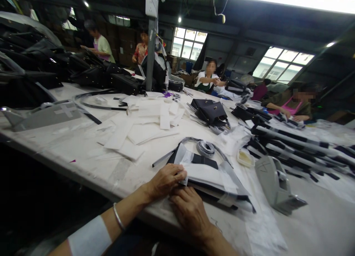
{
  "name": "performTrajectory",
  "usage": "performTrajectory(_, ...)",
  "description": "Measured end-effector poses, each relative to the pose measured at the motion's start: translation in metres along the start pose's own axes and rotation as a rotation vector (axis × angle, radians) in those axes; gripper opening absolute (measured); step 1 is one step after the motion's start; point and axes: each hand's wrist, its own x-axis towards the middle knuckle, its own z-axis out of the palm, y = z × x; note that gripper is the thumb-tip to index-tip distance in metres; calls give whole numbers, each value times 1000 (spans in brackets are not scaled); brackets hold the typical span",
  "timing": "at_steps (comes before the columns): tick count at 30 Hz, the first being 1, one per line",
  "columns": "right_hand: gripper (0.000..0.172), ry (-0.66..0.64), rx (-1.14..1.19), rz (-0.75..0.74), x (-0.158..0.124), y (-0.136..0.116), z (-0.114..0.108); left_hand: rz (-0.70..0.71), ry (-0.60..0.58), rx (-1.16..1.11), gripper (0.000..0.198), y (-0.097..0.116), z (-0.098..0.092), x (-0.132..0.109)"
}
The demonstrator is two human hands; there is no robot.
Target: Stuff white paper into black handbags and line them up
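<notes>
My left hand [166, 180] rests on the near edge of the white table [83, 145], fingers curled and pinching the corner of a white paper sheet [208, 174]. That sheet lies on a flat black bag piece [205, 160] wrapped in paper and tape. My right hand [191, 211] lies just below it, fingers bent down onto the table edge beside the same piece; I cannot see anything in it. A silver bangle [118, 217] circles my left wrist.
A grey tape dispenser [277, 185] stands right of my hands, with a small dish [245, 158] behind it. White paper pieces [146, 123], black bags [212, 112] and straps [291, 137] cover the table. Several other people sit or stand at the far side.
</notes>
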Motion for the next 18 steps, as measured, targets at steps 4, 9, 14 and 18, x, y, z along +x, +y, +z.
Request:
performTrajectory(4, 25, 78, 255, -26, -9, 8, -12, 48, 79, 63, 31, 2, 4, 1)
performTrajectory(9, 19, 36, 302, 58, -30, 2, -20, 64, 110, 121, 29, 11, 12, 1)
performTrajectory(14, 18, 53, 327, 39, -20, -3, -41, 83, 122, 152, 27, 16, 13, 0)
performTrajectory(18, 17, 199, 293, 71, 5, 13, -61, 85, 115, 166, 24, 19, 11, -2)
